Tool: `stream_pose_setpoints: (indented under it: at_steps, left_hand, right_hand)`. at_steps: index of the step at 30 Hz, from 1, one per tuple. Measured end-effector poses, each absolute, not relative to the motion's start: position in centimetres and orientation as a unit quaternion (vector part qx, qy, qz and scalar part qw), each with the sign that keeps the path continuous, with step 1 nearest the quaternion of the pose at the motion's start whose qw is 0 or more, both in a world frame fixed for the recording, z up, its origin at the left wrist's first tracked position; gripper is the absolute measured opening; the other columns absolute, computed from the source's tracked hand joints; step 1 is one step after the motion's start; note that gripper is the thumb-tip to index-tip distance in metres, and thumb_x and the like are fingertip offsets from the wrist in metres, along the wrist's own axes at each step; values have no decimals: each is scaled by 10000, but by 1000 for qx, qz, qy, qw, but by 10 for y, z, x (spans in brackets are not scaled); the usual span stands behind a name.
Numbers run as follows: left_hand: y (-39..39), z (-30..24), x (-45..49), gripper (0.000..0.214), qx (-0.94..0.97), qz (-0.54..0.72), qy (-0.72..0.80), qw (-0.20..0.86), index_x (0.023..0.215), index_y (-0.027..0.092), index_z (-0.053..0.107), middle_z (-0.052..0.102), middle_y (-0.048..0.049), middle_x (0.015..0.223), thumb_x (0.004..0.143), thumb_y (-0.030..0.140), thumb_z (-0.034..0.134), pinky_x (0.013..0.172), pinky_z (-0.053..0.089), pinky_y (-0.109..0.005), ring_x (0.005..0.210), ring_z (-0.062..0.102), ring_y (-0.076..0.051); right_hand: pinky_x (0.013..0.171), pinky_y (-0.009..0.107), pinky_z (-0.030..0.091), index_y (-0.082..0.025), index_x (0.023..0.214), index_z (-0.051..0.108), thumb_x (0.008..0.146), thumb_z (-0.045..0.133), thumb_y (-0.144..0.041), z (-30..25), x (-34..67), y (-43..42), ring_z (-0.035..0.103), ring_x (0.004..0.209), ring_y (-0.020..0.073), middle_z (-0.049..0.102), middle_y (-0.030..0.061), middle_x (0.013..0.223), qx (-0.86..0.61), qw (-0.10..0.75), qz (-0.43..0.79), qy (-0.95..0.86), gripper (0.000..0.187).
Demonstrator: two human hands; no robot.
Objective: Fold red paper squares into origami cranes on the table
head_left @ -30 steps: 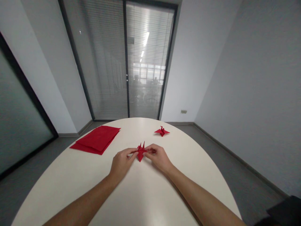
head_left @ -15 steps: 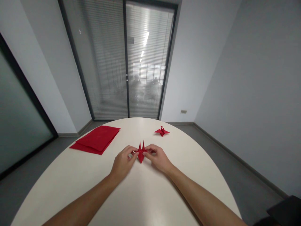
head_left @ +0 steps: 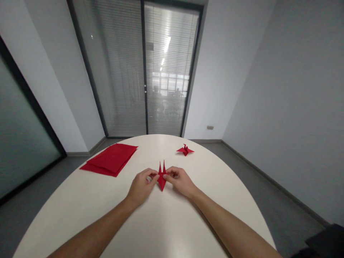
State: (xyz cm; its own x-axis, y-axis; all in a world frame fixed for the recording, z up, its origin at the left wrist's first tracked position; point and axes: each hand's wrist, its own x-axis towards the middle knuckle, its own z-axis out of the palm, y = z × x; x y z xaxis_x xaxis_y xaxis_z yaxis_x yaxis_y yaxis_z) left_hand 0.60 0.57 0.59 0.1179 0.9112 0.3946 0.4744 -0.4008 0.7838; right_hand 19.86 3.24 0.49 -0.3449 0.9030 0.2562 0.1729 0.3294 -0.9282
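Observation:
Between my two hands is a partly folded red origami crane (head_left: 162, 182), with two thin points standing up at the far side and a wide point toward me. My left hand (head_left: 141, 184) pinches its left edge between thumb and fingers. On the opposite edge, my right hand (head_left: 180, 181) has a like pinch, with the thumb resting on the paper. The fingertips behind the paper are partly hidden. Farther off to the right sits a finished red paper crane (head_left: 185, 150) with its wings spread, apart from both hands.
Red paper sheets (head_left: 113, 158) lie in a loose stack at the left of the round white table (head_left: 134, 229). Beyond the table's far edge stands a glass partition with blinds (head_left: 166, 89). A dark object (head_left: 326, 242) shows at the lower right corner.
The wide point of the held paper reaches slightly lower toward me and shows more of its face. Both hands keep their pinch and have barely shifted.

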Motion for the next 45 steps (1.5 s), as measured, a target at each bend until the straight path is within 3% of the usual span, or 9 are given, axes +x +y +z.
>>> stream_pose_setpoints:
  at_steps: [13, 22, 32, 45]
  left_hand:
    - [7, 3, 5, 182, 709, 446, 485, 249, 879, 192, 704, 717, -30, 838, 887, 323, 578, 614, 454, -247, 753, 646, -173]
    - [5, 3, 5, 293, 721, 443, 477, 237, 1111, 196, 691, 692, -43, 910, 853, 243, 560, 601, 482, -236, 745, 631, -156]
    - [11, -5, 2, 239, 682, 446, 518, 259, 1034, 216, 693, 738, -22, 849, 825, 288, 602, 663, 510, -265, 745, 674, -178]
    - [11, -5, 2, 248, 672, 449, 517, 281, 1052, 216, 662, 762, -43, 931, 819, 274, 598, 647, 522, -263, 816, 709, -195]
  right_hand:
    - [657, 273, 425, -179, 824, 733, 840, 681, -402, 6, 199, 32, 563, 669, 157, 692, 16, 737, -380, 421, 420, -709, 229]
    - [661, 278, 442, -171, 920, 747, 860, 651, -425, 1, 201, 37, 572, 657, 156, 709, 26, 761, -390, 434, 423, -693, 278]
    - [639, 271, 438, -172, 927, 742, 848, 667, -402, -1, 200, 38, 568, 634, 149, 699, 16, 730, -386, 432, 430, -693, 256]
    - [828, 350, 499, -195, 1023, 753, 884, 639, -396, 2, 200, 35, 665, 883, 218, 747, 75, 982, -365, 432, 425, -707, 270]
